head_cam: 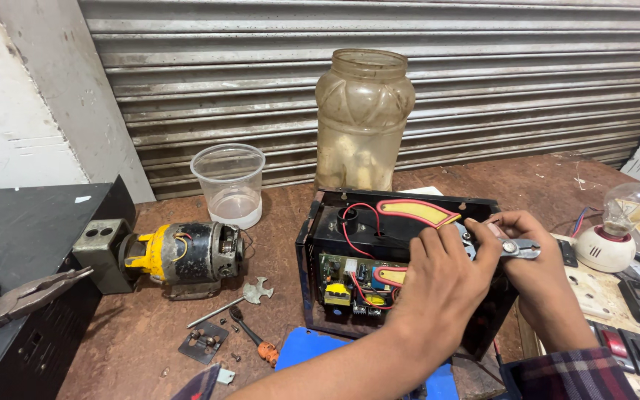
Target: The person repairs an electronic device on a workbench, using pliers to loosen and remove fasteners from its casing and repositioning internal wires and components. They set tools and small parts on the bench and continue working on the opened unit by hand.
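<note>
Steel pliers (16,300) lie on the dark cabinet (38,222) at far left, well out of your reach. Next over, the yellow-and-black motor (179,253) sits on the bench (142,333), with a clear plastic cup (230,183) behind it and a small orange-handled screwdriver (250,335) plus loose screws in front.

Centre: the open black box (401,274) sits on the bench, touching the blue sheet (312,348) at its near edge, with the cloudy plastic jar (363,118) behind. Judging by the sheet-metal case and what's inside, it's fairly heavy and stiff, so grip the outer walls or bottom corners. Keep off the green circuit board (346,278) and red wires (357,222) inside; they look fragile and snaggable.

Your left hand (438,285) rests curled over the box's top edge, fingers closed around the tool near its pivot. Your right hand (535,259) pinches the metal head of the red-and-yellow-handled cutters (416,212), which reach down into the box. The handles look plastic-coated, good grip; the jaws are hidden behind your fingers, so I can't tell what they bite.

Right: glass bulb on a white holder (624,230), fragile and near your right wrist. Mind the elbow.
</note>
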The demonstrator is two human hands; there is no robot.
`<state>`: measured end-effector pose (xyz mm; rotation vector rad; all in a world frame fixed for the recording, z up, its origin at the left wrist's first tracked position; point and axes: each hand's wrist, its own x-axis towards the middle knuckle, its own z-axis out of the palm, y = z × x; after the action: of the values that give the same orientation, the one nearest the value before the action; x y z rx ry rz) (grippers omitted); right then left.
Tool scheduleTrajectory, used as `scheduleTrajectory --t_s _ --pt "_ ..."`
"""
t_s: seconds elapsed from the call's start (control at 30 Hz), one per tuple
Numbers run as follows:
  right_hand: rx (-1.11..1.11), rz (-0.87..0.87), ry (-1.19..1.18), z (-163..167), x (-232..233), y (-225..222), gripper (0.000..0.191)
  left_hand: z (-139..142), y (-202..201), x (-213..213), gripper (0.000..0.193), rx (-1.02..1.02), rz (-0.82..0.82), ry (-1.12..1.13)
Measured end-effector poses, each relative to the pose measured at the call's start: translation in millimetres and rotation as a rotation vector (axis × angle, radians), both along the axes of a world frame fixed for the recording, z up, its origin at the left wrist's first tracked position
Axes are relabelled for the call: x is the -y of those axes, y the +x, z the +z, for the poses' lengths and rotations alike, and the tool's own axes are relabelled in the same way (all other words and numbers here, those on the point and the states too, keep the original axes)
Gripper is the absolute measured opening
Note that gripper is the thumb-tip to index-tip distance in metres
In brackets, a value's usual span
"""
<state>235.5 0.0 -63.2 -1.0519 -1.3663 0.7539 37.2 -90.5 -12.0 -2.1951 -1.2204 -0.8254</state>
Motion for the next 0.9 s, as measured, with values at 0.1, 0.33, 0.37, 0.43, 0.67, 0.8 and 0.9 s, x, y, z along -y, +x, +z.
scheduleTrajectory --t_s 0.1,0.33,0.37,0.43,0.67,0.8,0.9 --pt "0.009 -0.005 0.009 -1.9 -2.0 -0.7 0.024 6.1 -7.9 5.7 0.053 -0.045 0.018 0.161" --pt "-0.065 0.000 0.035 -3.2 1.8 -10.1 0.013 23.9 -28.5 -6.9 0.050 0.024 0.054 0.185" --pt "-0.073 0.030 0.030 -1.6 3.9 -10.3 0.013 24.2 -33.6 -8.2 0.049 0.034 0.018 0.184" --pt "-0.099 0.073 0.019 1.5 6.6 -11.3 0.013 24.9 -39.8 -10.4 0.052 0.017 -0.013 0.173" --pt "-0.197 0.141 0.042 1.7 6.9 -11.2 0.015 24.3 -51.4 -20.9 0.073 -0.042 -0.089 0.231" --pt "-0.163 0.210 0.109 1.2 4.3 -5.8 0.012 19.4 -61.5 -44.0 0.080 -0.233 -0.177 0.267" --pt "-0.171 0.170 0.057 -0.1 2.5 -4.2 0.016 9.6 -67.9 -54.2 0.072 -0.154 -0.105 0.284"
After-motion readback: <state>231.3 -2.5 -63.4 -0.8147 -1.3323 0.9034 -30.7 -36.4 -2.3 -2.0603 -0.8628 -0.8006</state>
